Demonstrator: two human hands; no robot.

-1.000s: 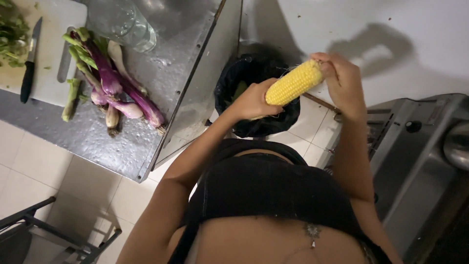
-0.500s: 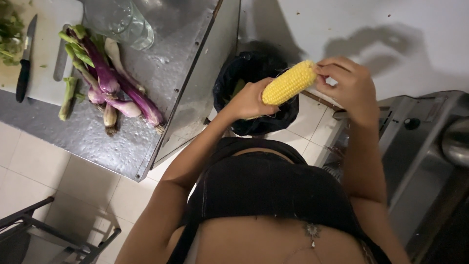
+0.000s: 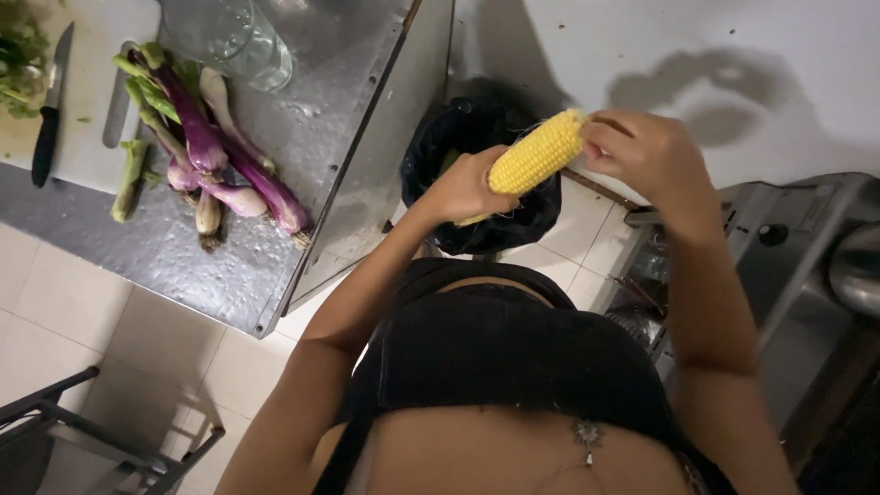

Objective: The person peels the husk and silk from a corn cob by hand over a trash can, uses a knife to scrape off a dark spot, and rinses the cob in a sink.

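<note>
My left hand (image 3: 466,186) grips the lower end of a yellow corn cob (image 3: 537,153), held over a bin lined with a black bag (image 3: 477,165). Thin silk strands hang off the cob. My right hand (image 3: 642,156) pinches at the cob's upper tip with curled fingers. The cob tilts up to the right.
A steel table (image 3: 275,211) at the left bears several purple spring onions (image 3: 215,160), a clear glass jar (image 3: 234,37), a white cutting board (image 3: 87,110) with a black-handled knife (image 3: 50,110) and greens (image 3: 20,55). A steel appliance (image 3: 807,266) stands right. A chair frame (image 3: 92,431) sits low left.
My right hand has shifted along the cob's tip, fingers curling in to pick at it. The view has drifted slightly; the cob stays over the bin.
</note>
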